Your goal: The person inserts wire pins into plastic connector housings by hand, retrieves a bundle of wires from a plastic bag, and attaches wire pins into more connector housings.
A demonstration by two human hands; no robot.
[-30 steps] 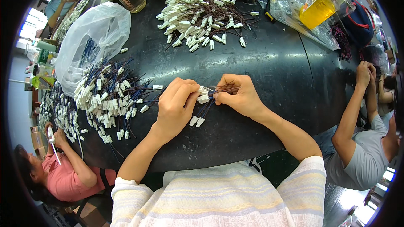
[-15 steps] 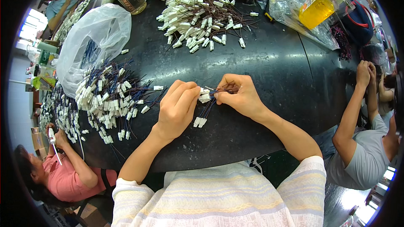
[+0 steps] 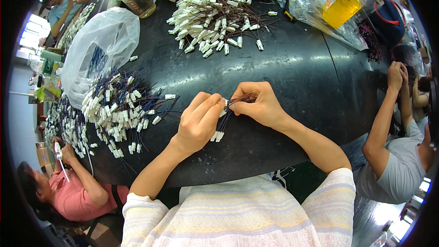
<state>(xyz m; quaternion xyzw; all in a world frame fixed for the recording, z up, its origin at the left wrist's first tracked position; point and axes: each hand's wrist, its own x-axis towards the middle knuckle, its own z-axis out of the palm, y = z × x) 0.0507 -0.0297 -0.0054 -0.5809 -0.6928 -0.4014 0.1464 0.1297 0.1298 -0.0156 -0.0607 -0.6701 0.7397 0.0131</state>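
Both hands, left and right, pinched on one wire bundle (white connectors dangling) over the black table.

table – glossy black | connectors – white plastic | bag – clear film

Bright, sharp view – glare on the black table – fisheye-bent edges.

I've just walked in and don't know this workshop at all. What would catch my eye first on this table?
Probably the two hands meeting at the middle of the black table: the left hand and right hand pinch a small bundle of dark wires with white connectors. To their left sprawls a heap of blue-wired connectors, and at the far edge lies a denser pile of white connectors. A bright yellow bottle glows at the upper right.
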